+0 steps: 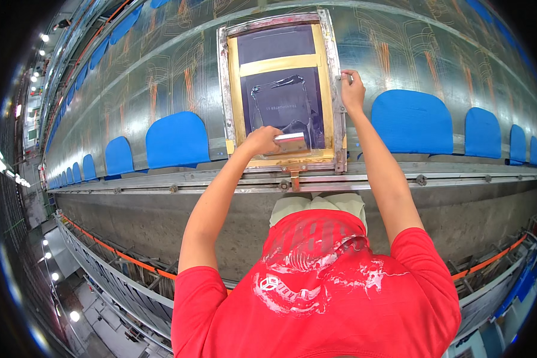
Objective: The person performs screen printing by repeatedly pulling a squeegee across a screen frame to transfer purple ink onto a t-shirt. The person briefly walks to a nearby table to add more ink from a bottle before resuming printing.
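Note:
A screen printing frame (223, 77) lies before me on the long table, its mesh (274, 43) dark purple and bordered with yellow tape (278, 64). Glossy ink outlines a rough square on the lower mesh. My left hand (262, 141) is closed around a squeegee (291, 138) with a pale handle, at the near end of the mesh. The blade's contact with the mesh is hard to make out. At the frame's right rail, my right hand (353, 92) has its fingers curled against the edge; the fingertips are partly hidden.
Blue fabric pieces (411, 122) lie in a row along the table (364, 36) on both sides of the frame. A metal rail (221, 184) with round fittings runs along the near edge. An orange strip (119, 253) lines another table behind me.

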Demonstrator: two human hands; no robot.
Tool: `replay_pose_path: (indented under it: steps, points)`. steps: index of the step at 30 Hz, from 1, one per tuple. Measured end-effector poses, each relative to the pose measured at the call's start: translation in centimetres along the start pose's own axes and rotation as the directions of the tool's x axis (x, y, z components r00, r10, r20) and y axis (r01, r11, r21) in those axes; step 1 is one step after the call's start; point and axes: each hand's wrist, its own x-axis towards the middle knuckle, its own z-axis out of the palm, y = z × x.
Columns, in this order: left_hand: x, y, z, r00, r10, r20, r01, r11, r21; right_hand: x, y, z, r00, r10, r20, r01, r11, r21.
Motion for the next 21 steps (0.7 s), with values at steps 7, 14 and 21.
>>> replay_pose_path:
  steps: [7,14,21]
  points:
    - [4.8,-3.2,-6.2,0.948,0.226,0.225,-0.192,0.968,-0.164,0.1,0.2,1.3,1.000,0.004,-0.031,-0.007,0.994,-0.113]
    - [6.8,-1.6,-7.4,0.744,0.136,-0.654,0.037,0.969,0.244,0.2,0.4,1.8,1.000,0.001,0.011,0.000,0.998,-0.068]
    - [1.4,-1.2,4.7,0.520,0.404,-0.752,-0.060,0.896,0.440,0.5,0.2,0.6,0.997,0.078,0.027,-0.077,0.996,-0.042]
